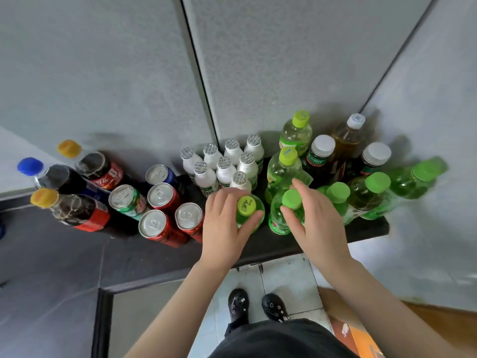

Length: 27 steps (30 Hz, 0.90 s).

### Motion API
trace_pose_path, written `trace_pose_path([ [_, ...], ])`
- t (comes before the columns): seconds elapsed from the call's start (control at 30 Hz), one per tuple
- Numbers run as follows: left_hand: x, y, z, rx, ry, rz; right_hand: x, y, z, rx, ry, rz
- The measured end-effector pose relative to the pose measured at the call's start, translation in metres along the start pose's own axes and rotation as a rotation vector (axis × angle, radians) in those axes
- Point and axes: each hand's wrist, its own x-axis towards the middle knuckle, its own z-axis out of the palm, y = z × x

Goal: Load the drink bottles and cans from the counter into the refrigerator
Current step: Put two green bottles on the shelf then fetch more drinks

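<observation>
A lime-capped bottle [246,205] is grasped by the left hand [222,224], whose thumb and fingers are curled round its shoulder just below the cap. A green-capped bottle [278,219] just beside it is gripped by the right hand [320,226], with thumb and fingers closed on either side of the cap. Both bottles are kept upright at the front of the dark counter [278,245]; whether they are lifted clear of it cannot be told. Behind the left hand a tight cluster of small white bottles [225,165] with foil tops is seen. Left of that cluster five cans [162,195] are stood close together. Further left three cola bottles [85,213] are grouped, two with yellow caps and one with a blue cap. To the right of the right hand more green bottles [371,195] are packed together. Behind these, brown bottles [321,156] with white caps are set against the grey wall [271,73]. Below the counter edge, black shoes [238,303] are seen on a pale tiled floor [291,275].
</observation>
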Motion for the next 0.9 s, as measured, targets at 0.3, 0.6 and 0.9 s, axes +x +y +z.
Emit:
trace_pose_path([
  [0.3, -0.034, 0.014, -0.001, -0.245, -0.049, -0.181, -0.007, 0.010, 0.016, 0.066, 0.021, -0.280],
  [0.6, -0.094, 0.029, -0.014, -0.286, 0.214, -0.508, -0.012, 0.012, 0.030, 0.535, -0.081, -0.202],
  [0.9, -0.216, 0.045, -0.038, -0.373, 0.720, -0.962, -0.056, -0.037, 0.044, 0.707, -0.394, -0.302],
])
